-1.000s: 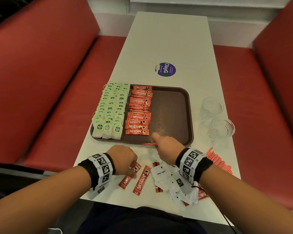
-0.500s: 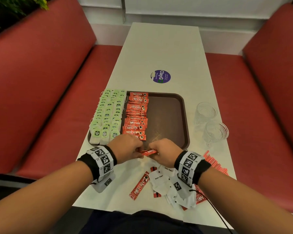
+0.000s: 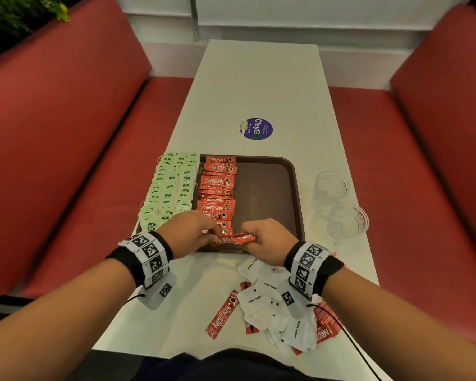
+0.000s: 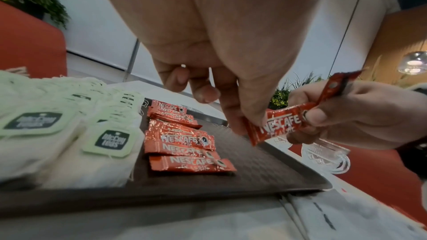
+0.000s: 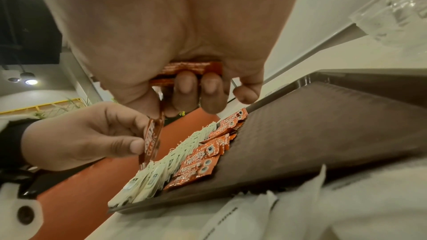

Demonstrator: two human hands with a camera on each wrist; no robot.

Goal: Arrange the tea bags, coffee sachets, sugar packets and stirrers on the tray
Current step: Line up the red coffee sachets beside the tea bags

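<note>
Both hands meet over the near edge of a dark brown rectangular plastic tray [image 3: 270,188] with a finely textured floor and a raised rounded rim. The left hand [image 3: 188,229] pinches one end of a crinkly red foil coffee sachet [image 3: 235,239] between thumb and forefinger, its grip closed on that sachet. The right hand [image 3: 270,240] has its grip curled round the other end, and the right wrist view shows further red sachets bunched in its palm. The held sachet hangs just above the tray's front rim.

On the tray's left side lie overlapping rows of soft white paper tea bags with pale green square tags [image 3: 171,188]. Touching them on the right is a column of flat, glossy red coffee sachets [image 3: 217,191], stacked like shingles.

On the smooth white tabletop [image 3: 259,86] nearer the person lie one loose red sachet [image 3: 221,313], a heap of matte white paper sugar packets [image 3: 272,306] and thin red stirrers [image 3: 327,323] partly hidden under the right wrist. Two clear cut-glass tumblers [image 3: 338,204] stand right of the tray.
</note>
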